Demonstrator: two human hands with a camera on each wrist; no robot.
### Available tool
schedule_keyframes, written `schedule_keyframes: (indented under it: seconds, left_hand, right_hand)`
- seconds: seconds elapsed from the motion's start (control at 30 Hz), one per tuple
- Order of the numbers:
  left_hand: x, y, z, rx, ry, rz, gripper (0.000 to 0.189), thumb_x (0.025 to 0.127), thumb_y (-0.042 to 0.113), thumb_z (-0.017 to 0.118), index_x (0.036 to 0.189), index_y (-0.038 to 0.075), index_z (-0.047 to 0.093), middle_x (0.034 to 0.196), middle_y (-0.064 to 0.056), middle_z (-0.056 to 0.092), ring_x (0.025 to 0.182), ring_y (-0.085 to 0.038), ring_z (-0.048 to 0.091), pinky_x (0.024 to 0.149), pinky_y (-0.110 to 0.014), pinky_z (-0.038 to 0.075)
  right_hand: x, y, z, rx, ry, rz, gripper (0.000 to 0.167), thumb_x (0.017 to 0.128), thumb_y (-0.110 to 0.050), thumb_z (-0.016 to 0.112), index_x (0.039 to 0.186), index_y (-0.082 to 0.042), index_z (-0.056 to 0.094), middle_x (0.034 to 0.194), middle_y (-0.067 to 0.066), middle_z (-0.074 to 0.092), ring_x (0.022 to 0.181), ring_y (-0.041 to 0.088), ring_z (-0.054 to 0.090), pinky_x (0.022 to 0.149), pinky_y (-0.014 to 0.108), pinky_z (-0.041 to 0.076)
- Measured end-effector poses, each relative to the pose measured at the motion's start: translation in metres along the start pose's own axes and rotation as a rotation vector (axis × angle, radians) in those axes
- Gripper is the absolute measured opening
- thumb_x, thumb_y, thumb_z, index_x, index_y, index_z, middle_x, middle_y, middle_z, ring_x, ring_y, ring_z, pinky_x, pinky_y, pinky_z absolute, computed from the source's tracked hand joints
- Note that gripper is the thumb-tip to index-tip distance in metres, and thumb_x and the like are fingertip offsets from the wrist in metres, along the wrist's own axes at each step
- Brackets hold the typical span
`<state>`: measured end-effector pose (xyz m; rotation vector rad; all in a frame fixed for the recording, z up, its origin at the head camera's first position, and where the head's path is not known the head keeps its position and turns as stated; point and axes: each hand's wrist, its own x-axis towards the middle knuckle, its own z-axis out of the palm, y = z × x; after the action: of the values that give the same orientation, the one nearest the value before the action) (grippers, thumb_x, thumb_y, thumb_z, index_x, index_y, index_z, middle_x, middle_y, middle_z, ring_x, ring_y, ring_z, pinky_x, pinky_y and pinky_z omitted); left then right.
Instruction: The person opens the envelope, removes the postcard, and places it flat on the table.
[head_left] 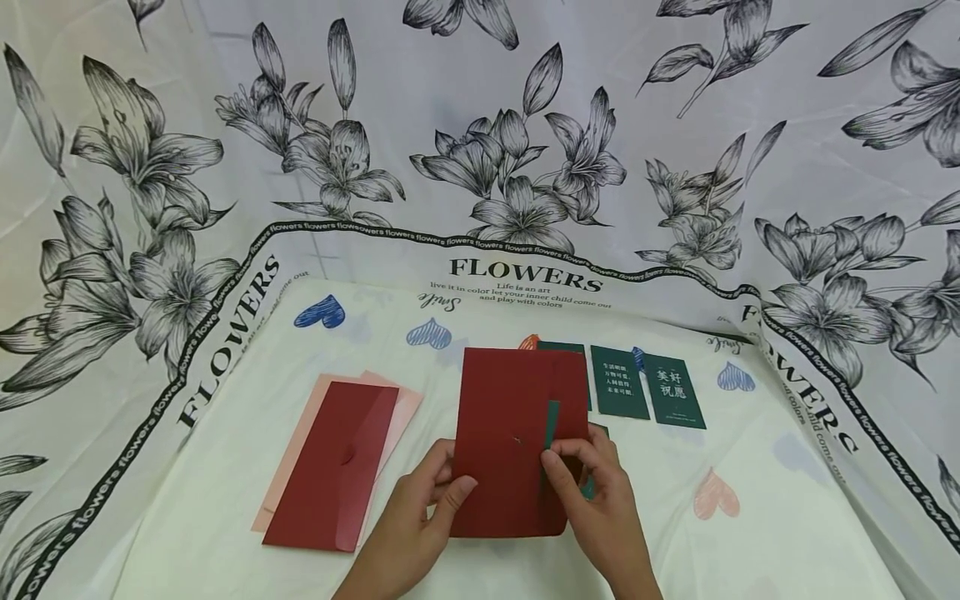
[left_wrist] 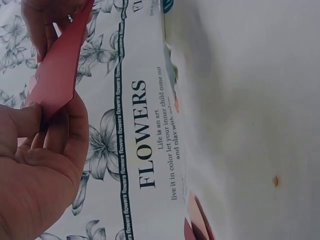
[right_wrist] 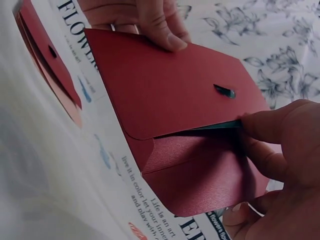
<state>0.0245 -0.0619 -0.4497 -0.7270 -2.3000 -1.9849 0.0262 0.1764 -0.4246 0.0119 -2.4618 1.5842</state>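
A dark red envelope is held up over the table, its flap unfolded to the right. My left hand grips its left edge, thumb on the front and fingers behind. At the mouth, my right hand pinches a green card between thumb and forefinger. Only a narrow strip of that card shows; the envelope hides the rest. In the right wrist view the card's edge peeks out beside the thumb, below a small slit in the envelope's front. Other right-hand fingers lie near the opened flap.
Another red envelope lies on pink ones at the left. Two green cards with white writing, a lettered one and another, lie at the right. More green cards are partly hidden behind the held envelope and right hand.
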Motion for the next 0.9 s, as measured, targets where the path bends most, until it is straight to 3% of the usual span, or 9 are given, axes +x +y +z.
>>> schedule_keyframes:
  seconds: [0.1,0.33,0.57,0.9]
  left_hand:
    - [0.000,0.000,-0.001,0.001,-0.005,-0.003,0.022,0.112,0.017,0.055,0.132,0.026,0.054,0.112,0.011,0.074,0.103,-0.013,0.074,0.092,-0.035,0.060]
    - [-0.001,0.000,-0.004,0.060,0.018,-0.068,0.021,0.111,0.025,0.057,0.131,0.029,0.054,0.107,0.015,0.073,0.101,-0.011,0.073,0.092,-0.035,0.060]
    - [-0.001,0.001,-0.005,0.057,0.015,-0.157,0.022,0.110,0.032,0.059,0.131,0.031,0.055,0.115,0.016,0.073,0.107,-0.010,0.073,0.093,-0.035,0.059]
    - [-0.004,0.000,-0.010,0.044,0.023,-0.149,0.023,0.111,0.029,0.058,0.134,0.029,0.055,0.117,0.013,0.076,0.099,-0.013,0.077,0.082,-0.032,0.059]
  right_hand:
    - [-0.001,0.001,-0.001,0.005,0.006,-0.005,0.005,0.102,-0.021,0.074,0.100,-0.025,0.075,0.128,-0.008,0.058,0.104,0.018,0.049,0.073,0.028,0.047]
    - [0.002,0.003,-0.007,0.082,0.021,0.026,0.006,0.104,-0.020,0.071,0.103,-0.016,0.075,0.130,-0.005,0.061,0.115,0.019,0.061,0.082,0.029,0.056]
    - [0.001,0.004,-0.007,0.085,0.018,0.066,0.006,0.103,-0.023,0.073,0.102,-0.017,0.075,0.127,-0.007,0.063,0.114,0.018,0.059,0.077,0.028,0.052]
    - [0.001,0.007,-0.013,0.041,0.073,0.072,0.007,0.104,-0.022,0.071,0.103,-0.015,0.073,0.128,-0.009,0.065,0.119,0.014,0.061,0.082,0.025,0.055]
